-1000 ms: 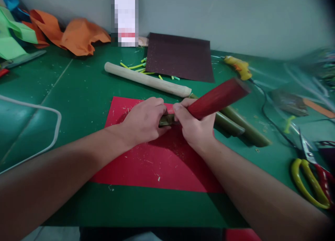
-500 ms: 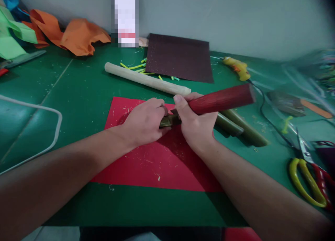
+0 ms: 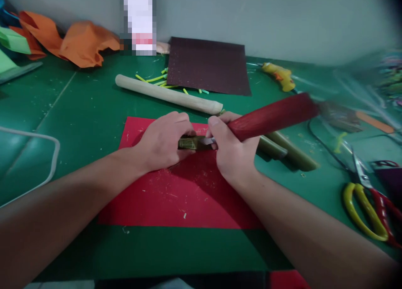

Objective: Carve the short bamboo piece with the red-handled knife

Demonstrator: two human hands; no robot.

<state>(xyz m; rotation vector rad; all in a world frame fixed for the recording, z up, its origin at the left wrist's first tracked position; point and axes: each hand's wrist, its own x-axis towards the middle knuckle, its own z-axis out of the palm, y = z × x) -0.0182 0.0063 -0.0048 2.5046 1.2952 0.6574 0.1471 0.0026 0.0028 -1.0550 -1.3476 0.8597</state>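
Observation:
My left hand (image 3: 161,140) is closed around a short green bamboo piece (image 3: 190,143) and holds it down on a red sheet (image 3: 176,193). Just to its right, my right hand (image 3: 232,149) grips a knife by its long red handle (image 3: 273,115), which points up and to the right. A bit of bright blade shows between the two hands, touching the end of the bamboo piece. Fine shavings lie scattered on the red sheet.
Green cutting mat (image 3: 78,109) covers the table. Behind the hands lie a pale wooden stick (image 3: 166,94), two green bamboo tubes (image 3: 289,153), a dark sheet (image 3: 207,65) and a yellow glue gun (image 3: 279,75). Scissors (image 3: 367,201) at right, orange paper (image 3: 78,42) at back left, white cord (image 3: 47,138) at left.
The knife's red handle dipped lower, then rose slightly and shifted right. My left hand slid a little left with the bamboo piece, so more of it and the blade show.

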